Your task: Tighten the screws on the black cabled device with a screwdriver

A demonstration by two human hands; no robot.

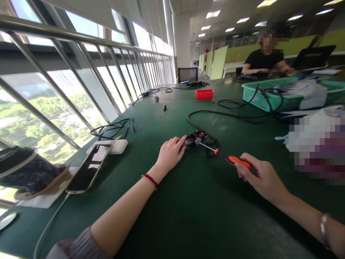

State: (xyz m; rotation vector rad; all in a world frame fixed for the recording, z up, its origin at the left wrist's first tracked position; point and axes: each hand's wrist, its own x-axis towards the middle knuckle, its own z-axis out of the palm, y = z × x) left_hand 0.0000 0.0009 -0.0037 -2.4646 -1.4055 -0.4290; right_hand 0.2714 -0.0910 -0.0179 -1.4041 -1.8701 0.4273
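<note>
"Screwdriver (238,161) first: where do we have it?"

"Right hand (260,176), fingers and thumb wrapped round the orange-and-black handle, shaft angled down toward the small dark assembly (194,139). Hold sits well back on the handle, probably so the tip stays in sight and the wrist can steer."

"Assembly's location?"

"On the green table (172,219), ahead of us and between our hands. Red bits show on it; finer parts are too small for us to name."

"Left hand (170,153)?"

"Narrow, fingertips and thumb on the assembly's left end. We read that as bracing: the tool comes in from the opposite side, so a loose piece could slide. Fingers tucked underneath? Can't tell."

"Tip touching?"

"Looks like contact; exact spot, we can't tell."

"Surroundings, quick."

"Black cable (215,112) loops behind the assembly. Phone (90,171) on our left, tilted, far end up on a white block (119,146), perhaps to face us better. Red tray (205,95) farther back. Green basket (256,98) off to the right, seemingly parked out of elbow range. Co-worker (264,63) in black sits beyond it."
</note>
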